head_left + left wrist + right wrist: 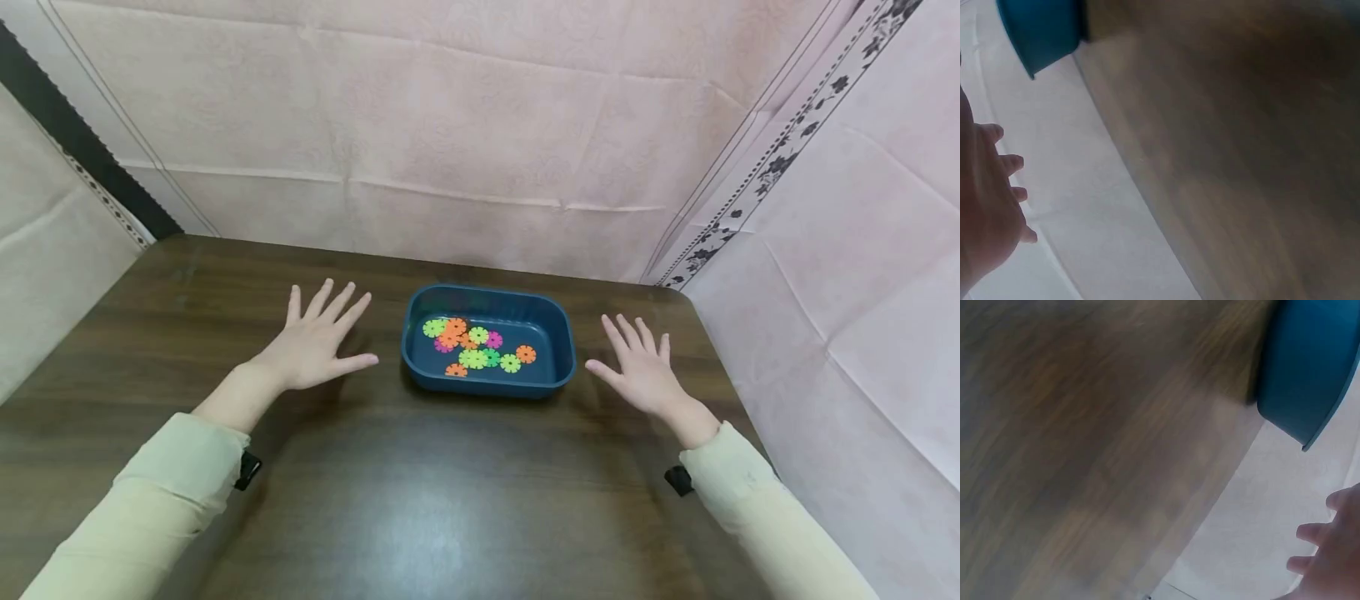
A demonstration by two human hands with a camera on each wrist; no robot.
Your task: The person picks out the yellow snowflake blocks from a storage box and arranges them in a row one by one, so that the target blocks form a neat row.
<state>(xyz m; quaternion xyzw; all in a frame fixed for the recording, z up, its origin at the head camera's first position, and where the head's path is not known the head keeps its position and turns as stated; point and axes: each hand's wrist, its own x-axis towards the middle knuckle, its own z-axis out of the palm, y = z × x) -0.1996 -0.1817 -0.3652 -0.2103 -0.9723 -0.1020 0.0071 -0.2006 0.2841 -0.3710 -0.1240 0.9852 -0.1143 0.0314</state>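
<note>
- Shows a blue bin (491,388) at the centre of the head frame, on the dark wooden bench (420,492), between the left hand (306,346) and the right hand (640,371).
- Lies with long axis running left to right across the frame, one short end toward each hand.
- Sits rightward of the left hand and leftward of the right; looks nearer to the right hand, just beside the tip of that thumb, with a wider gap on the left.
- Apart from both hands in the head view.
- Spread wide on both sides, with fingers fanned and nothing held; cannot tell of any contact between palms and bench.
- Holds, inside the bin, small toothed discs (473,359) in orange, yellow-green, magenta and green, some overlapping, mostly at the left and middle of the floor; farthest right, an orange disc (526,354).
- Appears also at the upper left of the left wrist view and upper right of the right wrist view, outer wall only, contents hidden.
</note>
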